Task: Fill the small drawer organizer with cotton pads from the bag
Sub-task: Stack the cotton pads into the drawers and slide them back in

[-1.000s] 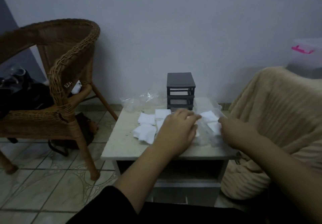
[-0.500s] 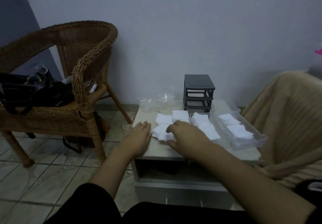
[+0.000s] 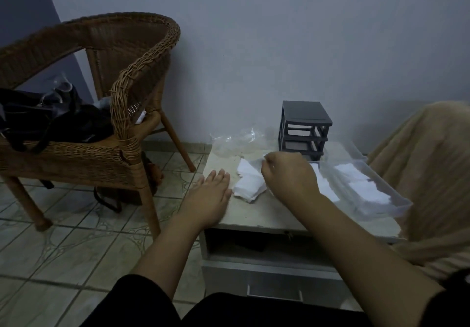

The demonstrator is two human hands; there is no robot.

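Note:
A dark grey drawer organizer point(image 3: 304, 128) stands at the back of the small table point(image 3: 256, 212), its slots without drawers. White cotton pads point(image 3: 248, 184) lie in a loose pile on the tabletop. A clear plastic drawer point(image 3: 381, 199) with more pads in it lies on the table's right side. An empty clear bag point(image 3: 234, 141) rests at the back left. My left hand point(image 3: 208, 197) lies flat and open on the table's left edge, touching the pile. My right hand point(image 3: 287, 176) hovers over the pile, fingers pinched on a cotton pad.
A wicker chair point(image 3: 122, 103) with a black bag point(image 3: 48, 120) on its seat stands to the left on the tiled floor. A seat draped in beige cloth point(image 3: 427, 153) crowds the table's right side. The wall is close behind.
My right hand has lifted off the pile and pinched a pad near the back. My left hand slid slightly right to the pile's edge. The view shifted left.

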